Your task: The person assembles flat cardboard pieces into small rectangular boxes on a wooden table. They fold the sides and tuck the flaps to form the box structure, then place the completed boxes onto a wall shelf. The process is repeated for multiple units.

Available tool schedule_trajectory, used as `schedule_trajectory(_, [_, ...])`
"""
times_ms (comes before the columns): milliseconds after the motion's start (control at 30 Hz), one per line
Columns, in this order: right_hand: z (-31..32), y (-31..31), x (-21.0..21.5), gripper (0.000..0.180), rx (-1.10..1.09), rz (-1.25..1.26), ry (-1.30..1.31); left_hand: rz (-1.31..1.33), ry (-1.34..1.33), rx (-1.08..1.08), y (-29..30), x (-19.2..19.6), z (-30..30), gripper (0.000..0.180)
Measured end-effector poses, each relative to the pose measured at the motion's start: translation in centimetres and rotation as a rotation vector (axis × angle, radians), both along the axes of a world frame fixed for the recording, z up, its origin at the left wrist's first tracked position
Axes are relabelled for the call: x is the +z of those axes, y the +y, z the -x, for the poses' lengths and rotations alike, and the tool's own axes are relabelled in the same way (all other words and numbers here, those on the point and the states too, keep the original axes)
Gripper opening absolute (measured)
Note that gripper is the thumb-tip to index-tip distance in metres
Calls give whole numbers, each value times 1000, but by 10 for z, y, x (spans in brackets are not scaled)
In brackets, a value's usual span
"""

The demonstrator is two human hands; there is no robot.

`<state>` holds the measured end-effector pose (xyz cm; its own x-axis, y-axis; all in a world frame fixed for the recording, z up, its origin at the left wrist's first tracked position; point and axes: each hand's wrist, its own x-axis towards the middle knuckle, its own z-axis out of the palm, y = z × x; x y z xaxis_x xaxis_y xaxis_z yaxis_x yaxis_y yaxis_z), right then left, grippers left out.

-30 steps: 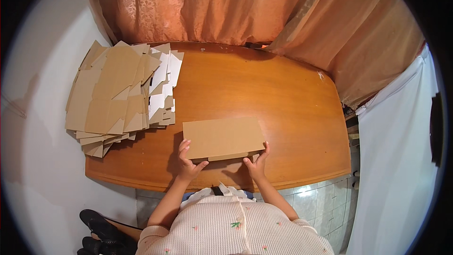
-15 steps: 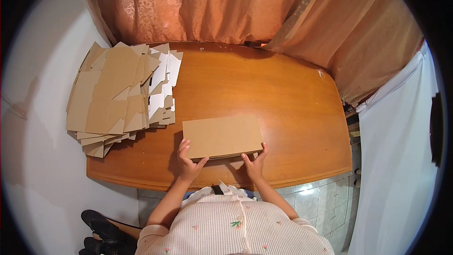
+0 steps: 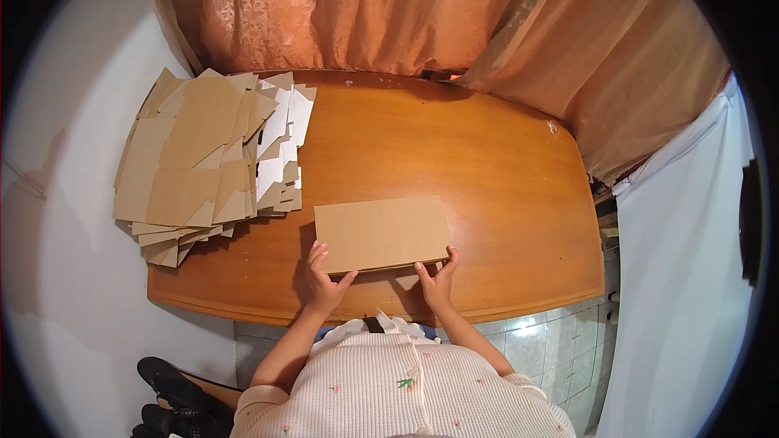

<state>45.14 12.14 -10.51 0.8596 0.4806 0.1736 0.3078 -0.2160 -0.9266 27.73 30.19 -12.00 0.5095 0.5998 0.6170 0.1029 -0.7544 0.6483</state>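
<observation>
A brown cardboard box (image 3: 381,231) with a plain flat top is at the near middle of the wooden table, its long side facing me. My left hand (image 3: 324,280) grips its near left corner, fingers along the left side and thumb at the front edge. At the near right corner, my right hand (image 3: 439,280) holds it the same way, thumb on the front edge and fingers on the right side. The front face and underside of the box are mostly out of sight.
Flattened cardboard pieces (image 3: 191,154), brown with some white ones, lie in an overlapping pile on the left of the wooden table (image 3: 487,170). Orange curtains (image 3: 365,8) hang behind it. A white cloth (image 3: 682,259) hangs at the right, and black shoes (image 3: 174,389) sit at lower left.
</observation>
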Motion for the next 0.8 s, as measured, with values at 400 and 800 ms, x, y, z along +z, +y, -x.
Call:
schedule_trajectory(400, [-3,-20,-10,40,-8,590,-771,-115,267,6,9,3,18,38])
schedule_trajectory(800, [-5,13,52,42,403,598,-664,-117,215,23,8,5,15,36])
